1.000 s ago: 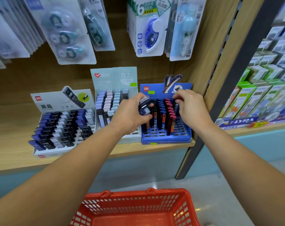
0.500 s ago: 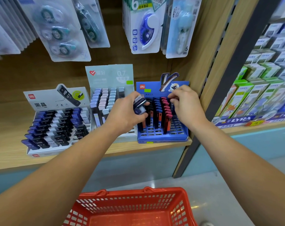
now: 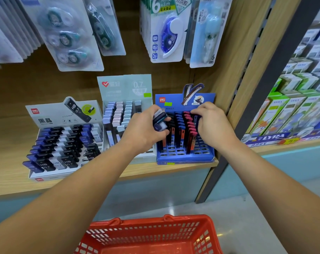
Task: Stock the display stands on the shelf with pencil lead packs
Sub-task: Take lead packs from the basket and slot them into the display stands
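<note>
Blue and boxy, the blue card display stand [image 3: 184, 158] sits at the right end of the long wooden shelf [image 3: 9, 180], with its front close to the shelf's front edge. Slim standing lead packs [image 3: 181, 132] fill its back rows. They are thin and flat like little sticks. Some have black tops, some blue tops and some pink-red tops, and many are orange lower down. They stand up tall, so their long sides run up and down and their tops lean a little toward the back of the stand. The rows near the stand's front edge show open holes.

The left hand [image 3: 144, 131] is over the stand's left edge. Its fingers and thumb are wrapped tight around a small bunch of pencil lead packs [image 3: 160, 121], which are dark blue, white and teal. These lie on their sides, and their short ends poke out of the fist to the right, toward the blue stand.

The right hand [image 3: 212, 123] is over the back right corner of the stand. Its fingers are curled, and the tips touch the top of a dark blue pack standing there. I cannot tell if they pinch it.

A pale grey stand [image 3: 124, 85] and a white stand [image 3: 64, 110] sit further left on the shelf, both with packs in them. A red plastic basket [image 3: 155, 233] is down below.
</note>
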Tool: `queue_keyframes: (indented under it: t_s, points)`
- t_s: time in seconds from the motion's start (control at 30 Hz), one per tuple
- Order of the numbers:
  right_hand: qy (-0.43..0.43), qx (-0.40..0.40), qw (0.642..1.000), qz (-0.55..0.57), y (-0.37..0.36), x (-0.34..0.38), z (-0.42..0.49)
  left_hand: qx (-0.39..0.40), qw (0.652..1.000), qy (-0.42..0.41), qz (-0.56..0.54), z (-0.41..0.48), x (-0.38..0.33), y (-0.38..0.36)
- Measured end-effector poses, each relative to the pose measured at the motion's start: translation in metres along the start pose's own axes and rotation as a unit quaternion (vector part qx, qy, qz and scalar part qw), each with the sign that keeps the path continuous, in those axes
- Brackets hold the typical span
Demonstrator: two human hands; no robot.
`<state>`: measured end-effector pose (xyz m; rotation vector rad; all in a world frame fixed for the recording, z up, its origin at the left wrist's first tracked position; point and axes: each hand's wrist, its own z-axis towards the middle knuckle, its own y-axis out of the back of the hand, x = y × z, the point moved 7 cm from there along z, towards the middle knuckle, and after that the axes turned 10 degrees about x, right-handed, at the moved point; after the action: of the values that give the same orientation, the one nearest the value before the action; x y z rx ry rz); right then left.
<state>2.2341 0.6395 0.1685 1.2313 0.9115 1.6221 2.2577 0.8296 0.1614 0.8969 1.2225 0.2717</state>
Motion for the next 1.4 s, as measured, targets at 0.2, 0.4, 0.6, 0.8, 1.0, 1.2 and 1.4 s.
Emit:
queue_keyframes:
  t_s: [0.2,0.4,0.6,0.8,1.0,1.2,1.4]
  points:
    - [-0.042,0.062,0.996,0.047,0.003,-0.002,0.0,-0.006,1.0,-0.001,-0.02,0.0,-0.003,0.0]
    - [-0.012,0.01,0.984,0.178,0.038,0.033,-0.038,-0.051,0.982,0.026,-0.178,-0.034,-0.015,0.011]
    - [-0.051,0.177,0.883,0.433,0.042,0.099,-0.1,-0.026,0.968,0.053,-0.245,-0.129,-0.029,0.026]
    - [-0.037,0.263,0.827,0.495,0.032,0.159,-0.149,-0.012,0.99,0.055,-0.131,-0.205,-0.03,0.03]
    - [-0.053,0.313,0.774,0.548,0.008,0.182,-0.173,-0.055,0.985,0.047,-0.157,-0.236,-0.032,0.035]
    - [-0.055,0.289,0.785,0.545,0.008,0.172,-0.164,-0.026,0.973,0.054,-0.223,-0.236,-0.022,0.036]
    - [-0.092,0.221,0.772,0.589,0.001,0.161,-0.15,-0.027,0.96,0.094,-0.263,-0.227,-0.005,0.048]
